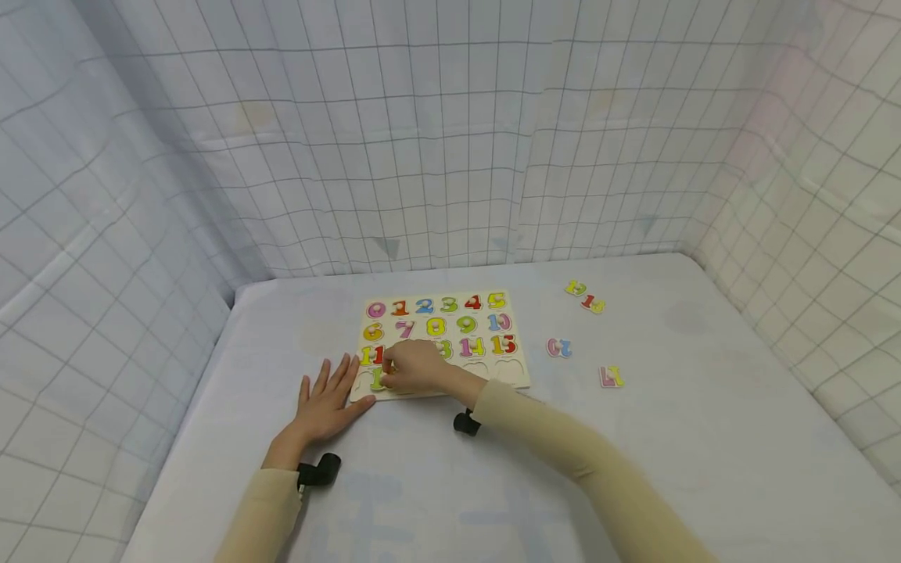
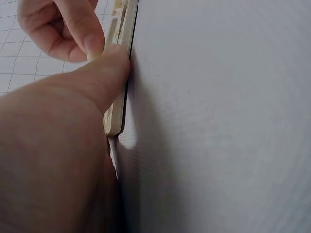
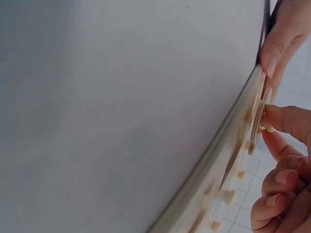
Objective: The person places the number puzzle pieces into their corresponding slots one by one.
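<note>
A wooden number puzzle board (image 1: pixel 522 380) lies on the table, with coloured knobbed numbers in its upper rows. My right hand (image 1: pixel 421 366) pinches a number piece (image 1: pixel 376 381) over the front row, near the left corner. Its green first digit shows; fingers hide the rest. In the right wrist view the piece (image 3: pixel 256 133) stands tilted above the board, thumb and finger at its knob. My left hand (image 1: pixel 326 408) is spread flat at the board's left side. Its thumb (image 2: pixel 109 68) touches the front edge in the left wrist view.
Right of the board lie loose pieces: a blue-and-pink 20 (image 1: pixel 559 348), a pink-and-yellow 17 (image 1: pixel 611 377), a red-and-yellow piece (image 1: pixel 593 304) and a yellow-green piece (image 1: pixel 576 288). Grid-patterned cloth (image 1: pixel 436 156) hangs behind and beside the white table (image 1: pixel 669 438).
</note>
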Action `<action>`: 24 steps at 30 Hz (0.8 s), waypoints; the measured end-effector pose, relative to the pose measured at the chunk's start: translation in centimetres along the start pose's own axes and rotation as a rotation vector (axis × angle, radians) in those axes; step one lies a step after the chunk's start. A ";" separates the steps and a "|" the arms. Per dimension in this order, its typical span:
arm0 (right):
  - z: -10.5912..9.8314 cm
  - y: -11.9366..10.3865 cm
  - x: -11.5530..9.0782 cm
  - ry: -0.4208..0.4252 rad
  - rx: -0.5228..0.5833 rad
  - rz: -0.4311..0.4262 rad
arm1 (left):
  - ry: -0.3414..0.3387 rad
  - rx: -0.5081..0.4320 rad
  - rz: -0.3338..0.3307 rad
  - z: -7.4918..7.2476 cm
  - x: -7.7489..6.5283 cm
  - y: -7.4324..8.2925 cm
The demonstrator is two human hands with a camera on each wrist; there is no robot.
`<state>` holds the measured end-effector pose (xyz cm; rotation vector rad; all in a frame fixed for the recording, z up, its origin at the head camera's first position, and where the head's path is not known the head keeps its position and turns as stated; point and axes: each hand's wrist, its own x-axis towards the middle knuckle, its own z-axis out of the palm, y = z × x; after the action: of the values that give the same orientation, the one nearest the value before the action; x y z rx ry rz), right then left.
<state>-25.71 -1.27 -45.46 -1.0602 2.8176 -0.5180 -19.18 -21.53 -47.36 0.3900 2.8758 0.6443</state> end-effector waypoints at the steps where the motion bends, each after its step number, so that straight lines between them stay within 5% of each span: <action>1: 0.2 -0.2 0.2 -0.002 -0.003 0.004 | 0.001 -0.001 0.003 0.1 0.0 -0.1; 24: 0.5 -2.2 1.2 -0.032 -0.046 0.016 | -0.002 0.008 0.005 0.1 0.2 -0.2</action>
<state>-25.15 -3.78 -45.09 -1.0441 2.8203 -0.4325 -19.37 -21.65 -47.56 0.3990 2.8773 0.6331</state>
